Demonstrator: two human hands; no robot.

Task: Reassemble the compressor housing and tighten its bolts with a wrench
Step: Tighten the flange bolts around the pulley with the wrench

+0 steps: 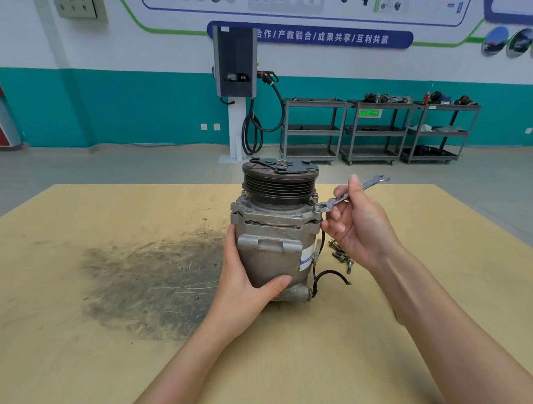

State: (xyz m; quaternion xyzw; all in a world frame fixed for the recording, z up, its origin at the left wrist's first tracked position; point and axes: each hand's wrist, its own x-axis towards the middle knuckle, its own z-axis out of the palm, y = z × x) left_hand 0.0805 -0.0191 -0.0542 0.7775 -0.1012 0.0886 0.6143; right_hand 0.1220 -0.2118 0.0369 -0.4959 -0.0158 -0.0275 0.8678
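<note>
We are standing the compressor (275, 234) upright on the table (83, 344), our left hand (247, 281) wrapping its lower body, while our right hand (355, 226) is pinching the wrench (349, 194), whose near end is sitting at a flange bolt (316, 208). We are judging the fingertip hold as light, so the wrench may be slipping off and rounding the head; the tall housing may be tipping, and the spare bolts (341, 255) lying beside it may be rolling away
</note>
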